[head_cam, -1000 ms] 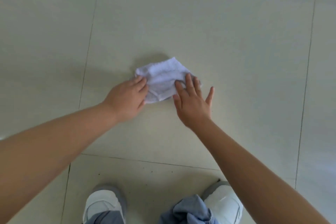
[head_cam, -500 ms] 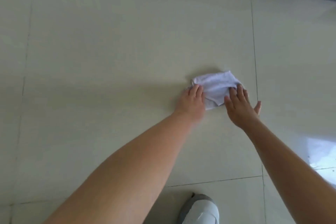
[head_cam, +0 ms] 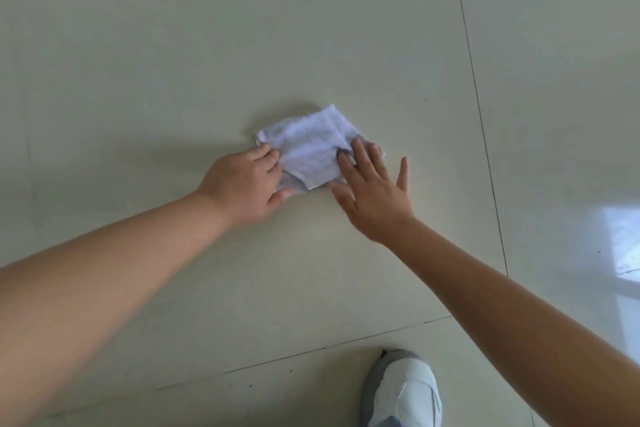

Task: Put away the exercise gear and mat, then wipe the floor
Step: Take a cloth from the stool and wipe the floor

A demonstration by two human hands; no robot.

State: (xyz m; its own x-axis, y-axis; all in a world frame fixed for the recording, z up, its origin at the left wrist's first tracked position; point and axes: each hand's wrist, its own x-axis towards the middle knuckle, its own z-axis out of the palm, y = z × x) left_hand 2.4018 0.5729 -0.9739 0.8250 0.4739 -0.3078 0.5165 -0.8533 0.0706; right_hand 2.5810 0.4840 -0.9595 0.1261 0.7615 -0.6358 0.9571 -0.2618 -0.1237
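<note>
While both bare arms reach forward over the pale tiled floor (head_cam: pixel 173 62), the left hand (head_cam: pixel 242 184) pinches the left edge of a folded white cloth (head_cam: pixel 311 146), fingers curled on it. The cloth lies flat on the tile between the hands. The right hand (head_cam: pixel 374 194) presses its right edge, fingers spread flat. A white shoe (head_cam: pixel 405 392) stands at lower right.

Since the frame half a second earlier, the white cloth (head_cam: pixel 313 152) and both hands have shifted leftward across the floor (head_cam: pixel 138 80), away from the tile seam (head_cam: pixel 485 149). The right hand (head_cam: pixel 375 194) now lies flatter, fingers spread; the left hand (head_cam: pixel 247 184) covers more of the cloth's near corner.
</note>
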